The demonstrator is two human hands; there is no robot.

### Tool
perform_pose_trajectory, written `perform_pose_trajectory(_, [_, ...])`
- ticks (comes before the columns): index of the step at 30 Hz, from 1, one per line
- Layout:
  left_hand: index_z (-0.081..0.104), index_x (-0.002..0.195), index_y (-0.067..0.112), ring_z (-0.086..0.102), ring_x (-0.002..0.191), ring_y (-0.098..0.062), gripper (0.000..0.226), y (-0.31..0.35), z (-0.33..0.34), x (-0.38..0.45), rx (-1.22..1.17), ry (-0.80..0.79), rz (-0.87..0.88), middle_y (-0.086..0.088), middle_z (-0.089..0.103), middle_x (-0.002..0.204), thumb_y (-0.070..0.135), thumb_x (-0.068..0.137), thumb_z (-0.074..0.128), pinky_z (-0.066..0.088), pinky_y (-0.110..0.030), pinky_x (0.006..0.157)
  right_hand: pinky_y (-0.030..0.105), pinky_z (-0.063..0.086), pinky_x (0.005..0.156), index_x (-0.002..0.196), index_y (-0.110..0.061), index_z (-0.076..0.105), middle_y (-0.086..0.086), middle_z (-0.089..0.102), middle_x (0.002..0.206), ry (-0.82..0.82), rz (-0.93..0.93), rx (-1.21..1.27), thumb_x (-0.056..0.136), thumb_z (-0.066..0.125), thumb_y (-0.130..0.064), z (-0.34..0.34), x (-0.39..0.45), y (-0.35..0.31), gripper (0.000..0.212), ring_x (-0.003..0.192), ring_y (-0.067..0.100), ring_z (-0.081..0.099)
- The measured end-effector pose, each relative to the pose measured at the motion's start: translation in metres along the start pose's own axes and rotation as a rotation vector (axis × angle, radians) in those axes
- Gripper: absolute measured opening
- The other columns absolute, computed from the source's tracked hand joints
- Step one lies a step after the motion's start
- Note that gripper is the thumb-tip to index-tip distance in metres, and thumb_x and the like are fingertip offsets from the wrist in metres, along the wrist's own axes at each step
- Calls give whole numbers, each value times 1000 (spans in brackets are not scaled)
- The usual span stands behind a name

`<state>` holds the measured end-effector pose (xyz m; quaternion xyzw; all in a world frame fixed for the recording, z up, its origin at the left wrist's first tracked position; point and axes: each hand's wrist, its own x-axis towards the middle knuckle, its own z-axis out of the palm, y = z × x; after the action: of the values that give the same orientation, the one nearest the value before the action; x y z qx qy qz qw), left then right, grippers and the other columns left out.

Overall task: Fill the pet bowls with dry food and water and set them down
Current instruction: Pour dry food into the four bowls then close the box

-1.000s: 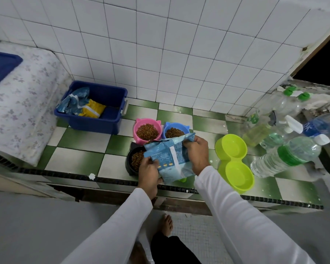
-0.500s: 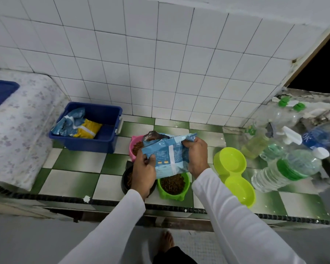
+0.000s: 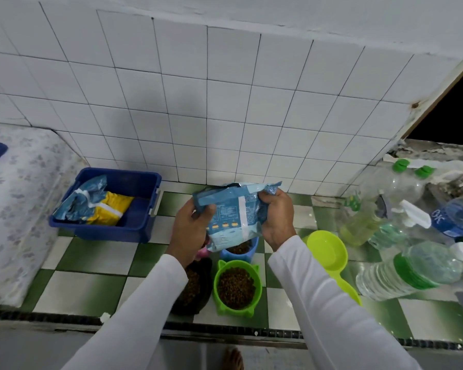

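Both hands, left hand [image 3: 191, 231] and right hand [image 3: 277, 218], grip a blue food bag [image 3: 234, 209] upright above kibble-filled green bowl [image 3: 237, 288], blue bowl [image 3: 239, 251] and black bowl [image 3: 195, 285] on a checkered ledge [image 3: 91, 263].

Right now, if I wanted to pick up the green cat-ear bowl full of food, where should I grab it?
Probably hold the green bowl by its rim on both sides, coming from above and the front edge. It stands upright and full of kibble, so keep it level. The black bowl sits close on its left; the right side has more room.
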<state>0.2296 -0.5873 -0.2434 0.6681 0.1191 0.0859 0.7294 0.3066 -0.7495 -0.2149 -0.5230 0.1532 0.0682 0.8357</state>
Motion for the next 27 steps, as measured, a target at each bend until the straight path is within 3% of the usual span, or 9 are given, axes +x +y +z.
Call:
perform_pose_trajectory(3, [68,107,28,75,93,-8,12,5,0,11,44,26,-2,6,76,100,20,103,60,57,-17,67,33,57,64,84,-5,68,11,72,80,-5,-13,-44,90,54,9,1,10,-4,20,69,23,68])
perform_pose_trajectory(7, [73,98,22,76,86,-14,9,7,0,27,32,69,-54,2,79,93,27,100,65,61,-26,69,33,55,67,84,-5,68,13,71,84,25,-47,-149,93,60,3,-3,24,-7,15,71,23,66])
perform_pose_trajectory(13, [74,96,9,76,89,-27,43,3,-2,52,151,168,-153,-7,78,93,50,98,62,63,-45,79,41,57,74,84,-7,73,13,75,85,19,-69,-287,95,65,-7,-9,36,-11,14,75,26,69])
perform_pose_trajectory(14, [74,95,7,76,88,-27,46,5,-1,55,168,176,-151,-7,78,92,51,98,61,64,-44,77,41,57,73,81,-8,73,12,75,83,28,-67,-295,95,66,-8,-9,36,-12,15,74,26,69])
perform_pose_trajectory(17, [74,91,3,73,81,-21,49,10,2,59,232,184,-119,-7,77,88,48,101,58,57,-21,62,34,52,64,62,-15,65,7,70,70,63,-43,-269,93,67,-7,-8,38,-14,32,67,22,64])
perform_pose_trajectory(18, [74,90,2,73,81,-22,50,10,4,60,241,192,-134,-7,77,87,48,101,58,57,-22,62,30,49,60,57,-17,60,4,67,65,75,-32,-261,92,68,-6,-8,38,-15,38,63,20,62])
perform_pose_trajectory(21, [74,91,1,75,89,-31,48,10,8,63,182,221,-217,-9,79,89,49,95,68,63,-47,76,29,43,58,56,-16,52,3,58,60,119,-13,-258,85,67,-5,-8,40,-17,35,60,19,58])
perform_pose_trajectory(24, [71,86,5,75,84,-30,32,14,12,62,60,291,-272,-12,78,90,35,89,79,60,-41,68,31,44,59,56,-17,53,0,59,58,156,2,-297,84,66,-9,-8,39,-16,32,59,18,60])
perform_pose_trajectory(27, [67,79,9,73,78,-30,27,15,9,62,-1,324,-303,-14,78,87,29,85,84,59,-40,68,31,41,57,55,-17,51,2,54,58,148,-15,-384,79,67,-13,-10,39,-16,29,61,19,55])
